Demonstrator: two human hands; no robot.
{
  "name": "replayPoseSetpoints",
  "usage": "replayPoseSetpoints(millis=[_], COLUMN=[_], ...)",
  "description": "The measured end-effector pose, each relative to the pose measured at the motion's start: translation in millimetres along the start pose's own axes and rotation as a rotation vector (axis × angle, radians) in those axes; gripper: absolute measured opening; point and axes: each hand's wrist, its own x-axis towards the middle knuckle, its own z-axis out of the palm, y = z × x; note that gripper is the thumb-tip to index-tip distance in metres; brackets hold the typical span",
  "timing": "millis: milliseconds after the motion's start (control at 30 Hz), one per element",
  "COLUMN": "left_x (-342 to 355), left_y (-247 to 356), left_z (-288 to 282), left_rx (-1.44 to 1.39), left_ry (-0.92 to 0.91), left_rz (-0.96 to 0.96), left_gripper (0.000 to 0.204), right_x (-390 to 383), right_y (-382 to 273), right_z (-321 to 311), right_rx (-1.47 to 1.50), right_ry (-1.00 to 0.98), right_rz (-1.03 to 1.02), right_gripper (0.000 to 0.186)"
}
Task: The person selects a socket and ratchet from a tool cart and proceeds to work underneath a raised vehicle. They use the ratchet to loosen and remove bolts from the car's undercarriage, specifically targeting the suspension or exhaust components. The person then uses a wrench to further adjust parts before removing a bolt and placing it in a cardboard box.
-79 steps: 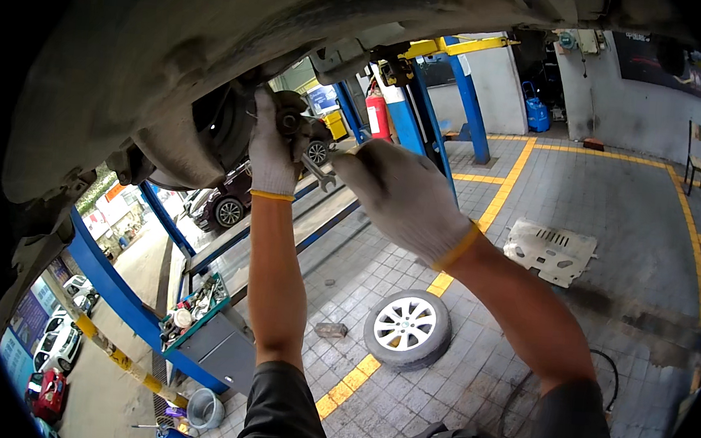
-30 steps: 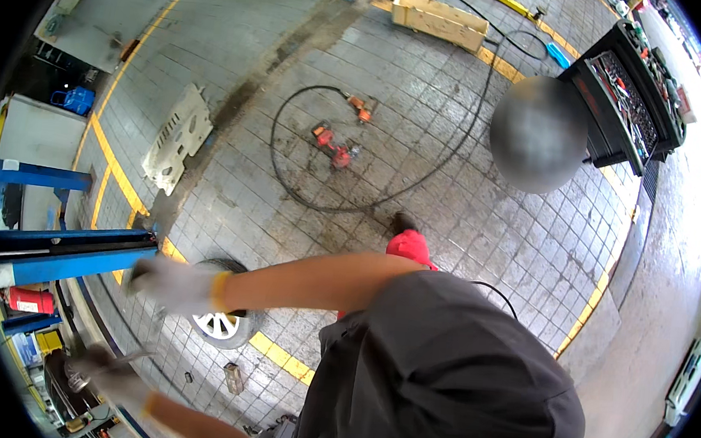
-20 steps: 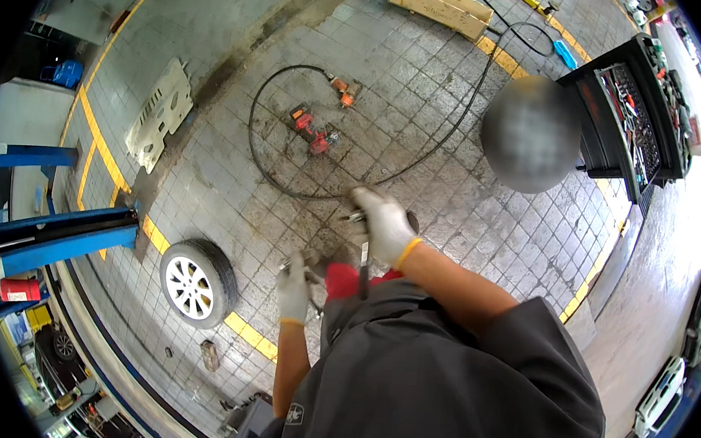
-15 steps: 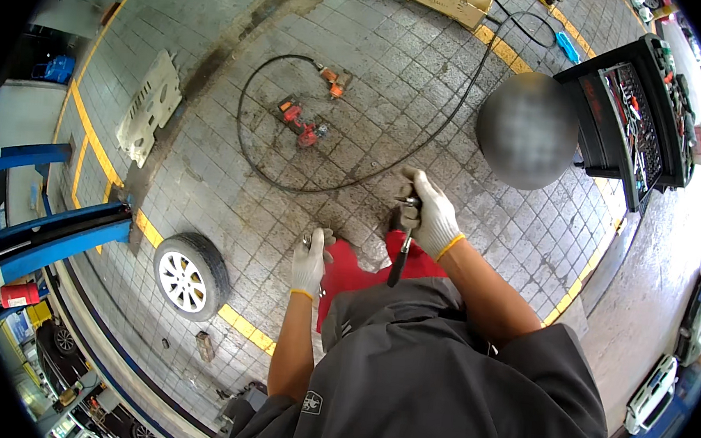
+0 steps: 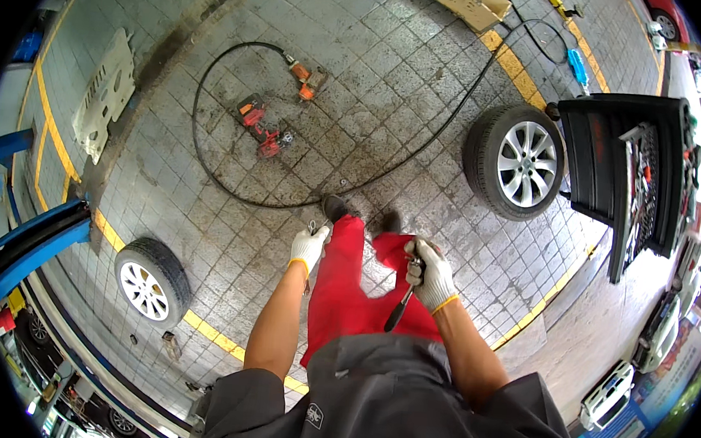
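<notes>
My right hand [image 5: 434, 278], in a white knit glove with a yellow cuff, is closed around a ratchet wrench [image 5: 397, 313]. The wrench's dark handle slants down toward my waist, and its metal head shows by my fingers. My left hand [image 5: 307, 247], gloved the same way, is closed beside my red-trousered left leg. A bit of shiny metal sticks out at its fingertips, too small to name. Both hands hang in front of my legs, well apart from each other.
A wheel [image 5: 526, 162] stands at right beside a black tool cabinet [image 5: 590, 155] with an open drawer. Another wheel [image 5: 150, 282] is at left, near a blue lift arm [image 5: 35, 248]. Ahead, a black hose [image 5: 196, 116], an orange power tool [image 5: 305, 80] and a red one [image 5: 263, 126] lie on the tiles.
My right hand has come down and closer to my body with the ratchet wrench. The view has shifted, showing more of my legs and feet. My left hand stays closed.
</notes>
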Motion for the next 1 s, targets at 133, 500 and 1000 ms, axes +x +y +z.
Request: replayPoseSetpoints(millis=[133,500,1000], left_x=[127.5,475.7,417.2], left_y=[-2.7,-86.0,-22.9], left_z=[52.1,291.7,316.7], left_rx=[0.038,-0.101,-0.310], left_ry=[0.065,0.290,0.100], left_rz=[-0.111,-0.350,0.063], left_gripper=[0.053,0.068,0.025], right_x=[74.3,297.6,291.3], right_y=[-7.8,-10.6,-113.5], right_z=[6.0,-86.7,-139.9], right_rx=[-0.109,-0.281,-0.212], right_ry=[0.129,0.135,0.132], right_rz=[0.071,0.127,0.129], right_gripper=[0.021,0.042,0.032])
